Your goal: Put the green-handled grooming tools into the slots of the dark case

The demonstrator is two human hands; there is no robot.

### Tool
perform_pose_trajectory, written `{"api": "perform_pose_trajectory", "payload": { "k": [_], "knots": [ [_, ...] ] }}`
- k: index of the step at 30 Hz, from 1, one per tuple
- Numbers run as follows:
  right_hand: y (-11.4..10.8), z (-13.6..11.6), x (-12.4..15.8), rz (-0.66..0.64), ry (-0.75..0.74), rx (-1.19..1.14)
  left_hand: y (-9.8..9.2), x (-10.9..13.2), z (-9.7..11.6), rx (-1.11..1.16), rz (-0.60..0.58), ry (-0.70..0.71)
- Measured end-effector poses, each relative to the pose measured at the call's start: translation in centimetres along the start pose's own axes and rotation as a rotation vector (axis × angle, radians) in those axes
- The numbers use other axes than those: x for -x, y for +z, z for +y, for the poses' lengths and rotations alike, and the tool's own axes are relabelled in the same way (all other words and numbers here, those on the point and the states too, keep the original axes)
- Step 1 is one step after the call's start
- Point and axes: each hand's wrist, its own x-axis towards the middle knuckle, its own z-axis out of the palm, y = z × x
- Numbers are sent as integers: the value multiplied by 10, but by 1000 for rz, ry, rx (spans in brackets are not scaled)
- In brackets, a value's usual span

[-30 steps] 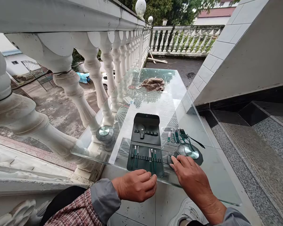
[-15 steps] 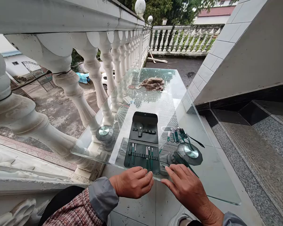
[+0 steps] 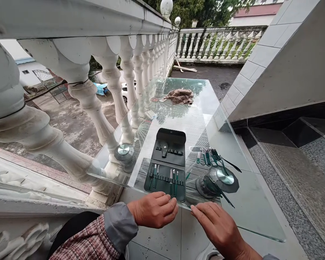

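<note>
A black manicure case [image 3: 168,162] lies unfolded on the glass table [image 3: 249,202]. Several slim green-handled tools [image 3: 174,182] sit in the loops of its lower half; the upper loops hold none. My left hand [image 3: 154,209] is at the case's near edge, fingers curled and thumb pressed in; whatever they hold is hidden. To its right, my right hand [image 3: 216,224] has thumb and fingers pinched together at the table's front edge. A tiny dark green bit shows at its fingertips, too small to name. Nail clippers [image 3: 214,154] and other green tools lie right of the case.
Round metal-topped table supports [image 3: 224,177] show under the glass. A crumpled brown cloth [image 3: 179,96] lies toward the far end, with a small card [image 3: 150,115] nearer. White balusters [image 3: 97,119] line the left side; stone steps [image 3: 287,159] rise on the right.
My right hand's fingers, spread apart before, have come together in a pinch and dropped slightly at the table edge. My left hand stays nearly in place. The view has shifted a little.
</note>
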Motion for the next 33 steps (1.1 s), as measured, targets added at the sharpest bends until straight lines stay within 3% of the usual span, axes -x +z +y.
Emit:
{"api": "perform_pose_trajectory", "payload": {
  "k": [5, 8, 10, 15, 17, 20, 27, 33],
  "knots": [
    [0, 3, -1, 49, -4, -125, -2, -1, -1, 4, -16, 4],
    [-3, 4, -6, 107, 135, -282, -2, -2, -1, -3, -28, 8],
    [-8, 8, -10, 170, 343, -348, -2, -2, -1, -3, -31, 8],
    [-23, 34, -24, 487, 1118, -494, 0, -2, 0, -3, -31, 7],
    [-29, 47, -29, 646, 1241, -681, 0, -2, 0, -5, -40, 4],
    [-34, 61, -37, 752, 1303, -921, 0, -3, -1, -1, -30, 0],
    [-23, 52, -52, 574, 1336, -1153, -4, -8, -1, -32, -67, 11],
    [-6, 42, -67, 494, 1357, -1085, -5, -11, -1, -39, -116, 21]
  ]
}}
